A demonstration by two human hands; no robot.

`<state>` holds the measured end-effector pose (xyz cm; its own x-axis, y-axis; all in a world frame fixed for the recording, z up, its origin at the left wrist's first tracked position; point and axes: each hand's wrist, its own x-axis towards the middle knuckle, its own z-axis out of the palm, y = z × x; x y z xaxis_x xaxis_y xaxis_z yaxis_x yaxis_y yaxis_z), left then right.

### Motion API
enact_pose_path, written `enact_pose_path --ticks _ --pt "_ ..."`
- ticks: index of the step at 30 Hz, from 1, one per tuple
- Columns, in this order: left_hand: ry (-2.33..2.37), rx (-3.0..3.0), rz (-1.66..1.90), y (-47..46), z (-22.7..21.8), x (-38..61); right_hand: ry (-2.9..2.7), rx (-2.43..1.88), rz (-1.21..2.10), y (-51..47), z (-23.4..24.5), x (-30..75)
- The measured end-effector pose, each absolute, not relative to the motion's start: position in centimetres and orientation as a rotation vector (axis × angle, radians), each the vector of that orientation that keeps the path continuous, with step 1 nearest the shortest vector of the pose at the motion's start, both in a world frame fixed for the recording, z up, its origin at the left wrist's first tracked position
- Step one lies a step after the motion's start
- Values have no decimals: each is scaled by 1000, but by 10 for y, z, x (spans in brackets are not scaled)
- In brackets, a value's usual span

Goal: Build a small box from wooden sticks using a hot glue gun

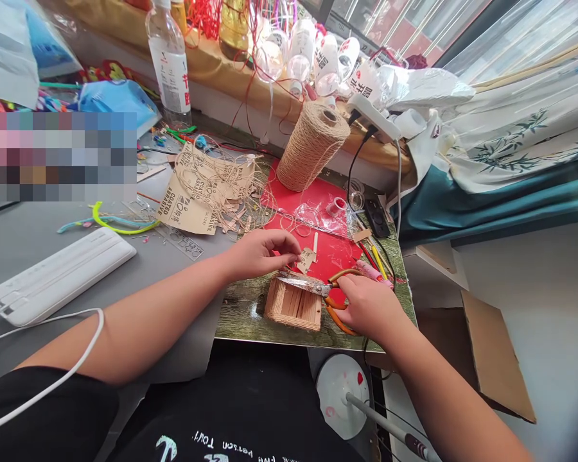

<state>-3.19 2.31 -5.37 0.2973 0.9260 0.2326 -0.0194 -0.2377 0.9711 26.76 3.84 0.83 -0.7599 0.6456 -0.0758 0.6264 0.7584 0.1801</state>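
Note:
My right hand [366,307] is closed around the orange handles of a pair of scissors [318,287], whose metal blades point left over a small box of wooden sticks [293,307]. My left hand [262,252] is pinched above the blades, with a small tan piece [306,260] just past its fingertips; whether the fingers grip it is unclear. Both hands work above a red sheet [318,212] near the table's front edge.
A spool of jute twine [312,146] stands behind the red sheet. Sandpaper sheets [192,192] and loose twine lie left of it. A white keyboard-like device [58,274] sits at left, a water bottle [169,61] at back, a power strip [373,117] at right.

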Motion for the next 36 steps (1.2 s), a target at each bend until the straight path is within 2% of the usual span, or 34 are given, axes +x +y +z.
enact_pose_path --ticks 5,12,18,36 --pt "887 1525 1140 23 -54 -32 2838 1059 247 38 8 267" --pt "882 1512 1143 24 -57 -31 2769 1111 32 40 7 267" --pt "874 1524 1137 24 -56 -32 2715 1138 -18 41 9 264" --pt "865 1522 1143 23 -56 -31 2832 1035 243 46 4 269"
